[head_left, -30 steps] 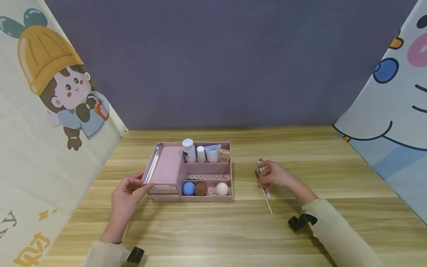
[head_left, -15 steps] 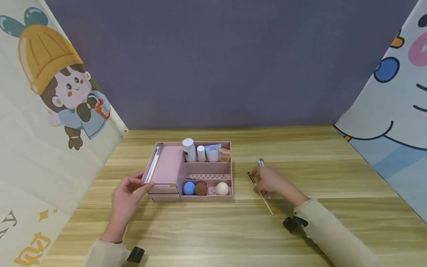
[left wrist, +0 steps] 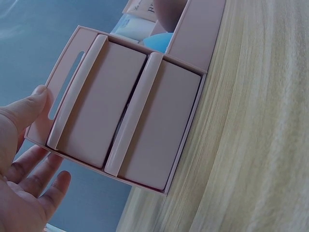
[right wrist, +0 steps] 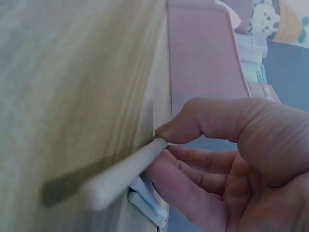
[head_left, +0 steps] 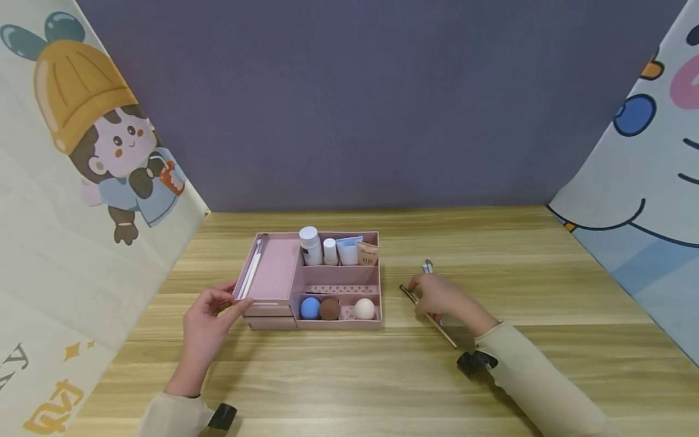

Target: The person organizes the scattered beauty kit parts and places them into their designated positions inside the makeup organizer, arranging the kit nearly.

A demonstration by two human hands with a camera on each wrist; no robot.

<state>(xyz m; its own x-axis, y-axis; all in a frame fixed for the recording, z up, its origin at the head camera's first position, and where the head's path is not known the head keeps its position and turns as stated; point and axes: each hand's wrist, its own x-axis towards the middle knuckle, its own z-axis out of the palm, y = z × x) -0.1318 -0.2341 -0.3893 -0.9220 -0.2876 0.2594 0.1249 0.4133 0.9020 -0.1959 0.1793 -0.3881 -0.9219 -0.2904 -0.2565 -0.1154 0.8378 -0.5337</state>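
Plainly, the right hand (head_left: pixel 439 295) pinches a slender, pale, dark-tipped brush (right wrist: pixel 124 174), the left hand (head_left: pixel 209 317) a pink organizer (head_left: pixel 280 268).

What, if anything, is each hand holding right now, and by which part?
The right hand pinches a thin brush by its shaft, between the two ends. The left hand grips the pink organizer at its near left corner.

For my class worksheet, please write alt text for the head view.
A right hand holds a slim brush over a wooden table; a left hand grips the corner of a pink organizer containing bottles, tubes and balls.
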